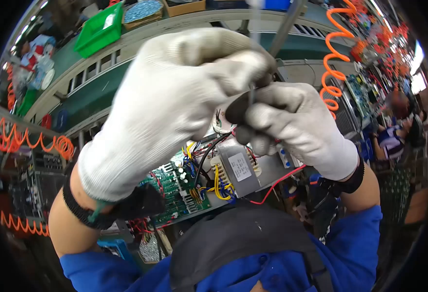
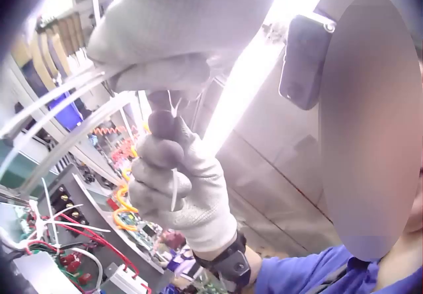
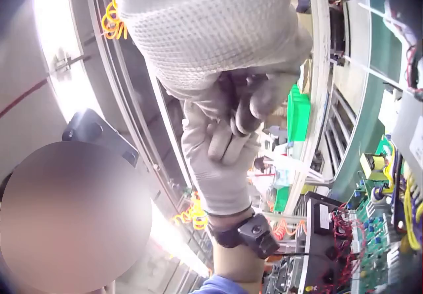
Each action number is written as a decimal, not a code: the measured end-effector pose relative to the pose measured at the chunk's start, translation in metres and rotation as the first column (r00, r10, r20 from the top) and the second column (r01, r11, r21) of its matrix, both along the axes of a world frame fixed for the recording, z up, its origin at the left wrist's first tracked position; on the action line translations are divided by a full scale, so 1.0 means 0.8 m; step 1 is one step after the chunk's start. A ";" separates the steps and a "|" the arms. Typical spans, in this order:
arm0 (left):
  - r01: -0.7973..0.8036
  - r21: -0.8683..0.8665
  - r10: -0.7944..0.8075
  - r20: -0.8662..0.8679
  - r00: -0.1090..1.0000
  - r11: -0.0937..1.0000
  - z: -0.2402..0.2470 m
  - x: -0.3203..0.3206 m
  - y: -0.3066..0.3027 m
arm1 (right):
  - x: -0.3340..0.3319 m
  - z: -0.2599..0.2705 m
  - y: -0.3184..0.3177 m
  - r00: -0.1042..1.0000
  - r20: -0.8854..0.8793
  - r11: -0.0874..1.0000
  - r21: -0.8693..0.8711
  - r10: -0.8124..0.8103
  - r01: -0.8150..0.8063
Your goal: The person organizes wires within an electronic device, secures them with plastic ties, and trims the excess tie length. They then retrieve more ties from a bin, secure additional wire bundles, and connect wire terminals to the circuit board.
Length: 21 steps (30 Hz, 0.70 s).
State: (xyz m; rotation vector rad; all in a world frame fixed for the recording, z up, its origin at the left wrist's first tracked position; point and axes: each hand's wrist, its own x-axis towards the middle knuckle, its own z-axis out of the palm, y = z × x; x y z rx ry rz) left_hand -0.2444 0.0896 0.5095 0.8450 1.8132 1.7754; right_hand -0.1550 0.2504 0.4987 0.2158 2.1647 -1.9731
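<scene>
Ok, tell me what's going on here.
Someone is handling thin white strips. The gloved left hand grips them close against the gloved right hand, which pinches at them too. Beneath sit a green circuit board and a labelled metal unit; neither hand is touching those.

In the foreground, the gloved right grip [image 3: 211,36] is being held against the gloved left grip [image 3: 221,168], the spot between them being hidden by curled fingers. A black strap [image 3: 228,237] is being worn on the left wrist. Beyond, a green bin [image 3: 299,113] is being seen, and red wires [image 3: 342,231] are being shown beside a green circuit board [image 3: 375,244].
</scene>
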 end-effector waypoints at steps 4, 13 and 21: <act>-0.330 -0.118 0.313 -0.145 0.939 0.936 0.029 0.046 -0.056 | -0.032 -0.018 0.052 0.865 -0.222 0.847 0.414 0.449 -0.333; -0.416 -0.675 0.570 0.009 0.822 0.610 -0.057 0.166 -0.104 | -0.128 -0.072 0.038 0.343 -0.144 0.284 0.869 0.928 -0.406; -0.375 -0.765 0.559 -0.023 0.829 0.524 -0.031 0.122 -0.166 | -0.148 -0.137 -0.060 0.267 0.377 -0.206 0.841 0.887 -0.500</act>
